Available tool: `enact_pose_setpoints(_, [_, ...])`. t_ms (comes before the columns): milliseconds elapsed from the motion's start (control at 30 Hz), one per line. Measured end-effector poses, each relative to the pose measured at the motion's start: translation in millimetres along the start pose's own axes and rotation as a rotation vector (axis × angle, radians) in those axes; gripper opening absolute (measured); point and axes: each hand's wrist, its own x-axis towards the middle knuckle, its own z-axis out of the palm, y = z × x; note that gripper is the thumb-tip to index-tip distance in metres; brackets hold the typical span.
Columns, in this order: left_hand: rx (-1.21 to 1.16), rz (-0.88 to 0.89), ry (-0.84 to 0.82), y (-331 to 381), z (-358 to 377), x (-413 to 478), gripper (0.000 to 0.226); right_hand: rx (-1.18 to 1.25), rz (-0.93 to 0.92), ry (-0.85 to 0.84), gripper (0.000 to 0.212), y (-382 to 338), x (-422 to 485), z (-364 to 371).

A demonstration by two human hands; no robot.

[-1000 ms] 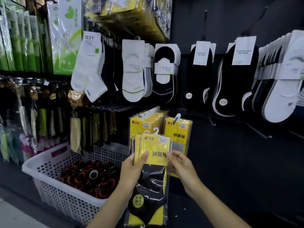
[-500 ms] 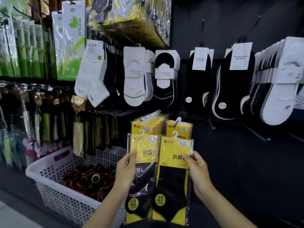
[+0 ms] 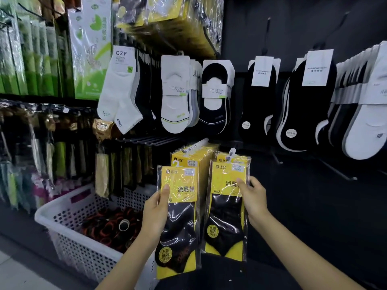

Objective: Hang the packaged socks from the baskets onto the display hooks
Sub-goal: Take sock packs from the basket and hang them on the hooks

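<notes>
Wall (image 3: 293,28) black | basket (image 3: 52,208) white | left fingers (image 3: 165,193) pinch left pack (image 3: 182,185) — right fingers (image 3: 240,185), right pack (image 3: 225,218)

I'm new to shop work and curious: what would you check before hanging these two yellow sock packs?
1. Left hand grips left pack: ok.
2. Right hand grips right pack: ok.
3. Right pack held up by right hook: ok.
4. Its hanger lined up with hook tip: cannot tell.
5. Room on crowded left hook: cannot tell.
6. Packs held apart, not overlapping: ok.
</notes>
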Motion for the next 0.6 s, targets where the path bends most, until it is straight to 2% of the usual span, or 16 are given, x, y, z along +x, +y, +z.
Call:
enact_pose_setpoints(133, [-0.024,0.013,-0.036,-1,-1,1,0.02,0.011,0.062,0.081,0.005,9,17,4])
enact_pose_setpoints(300, [-0.015,0.089,-0.134,-3,0,1,0.022,0.008,0.167,0.239,0.03,18,33,6])
enact_pose_setpoints(433, [-0.105,0.071,-0.24,-2,3,-4,0.021,-0.053,0.171,0.356,0.032,24,25,1])
enact_pose_setpoints(500, [-0.118,0.055,-0.282,-2,4,-6,0.022,-0.061,0.125,0.313,0.028,23,16,-2])
enact_pose_setpoints(600, [-0.148,0.008,-0.317,-3,7,-10,0.025,-0.047,0.046,0.006,0.021,10,0,-2])
